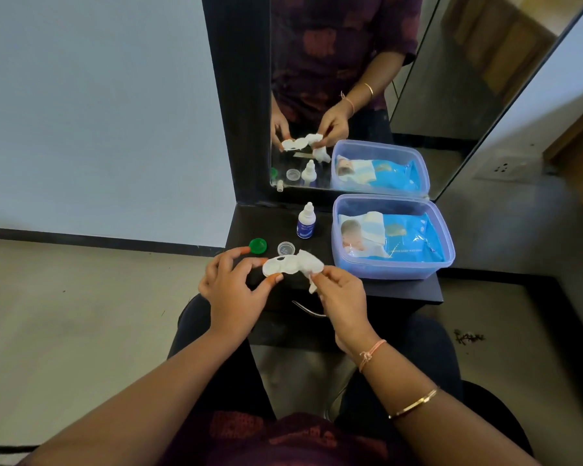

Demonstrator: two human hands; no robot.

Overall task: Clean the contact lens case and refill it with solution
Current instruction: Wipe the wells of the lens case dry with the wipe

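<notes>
Lens case [281,266] between left hand [231,290], right hand [342,299]

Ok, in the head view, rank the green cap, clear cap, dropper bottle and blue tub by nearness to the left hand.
1. Green cap, just beyond the left hand.
2. Clear cap, right of the green one.
3. Dropper bottle, farther back.
4. Blue tub, far right.
</notes>
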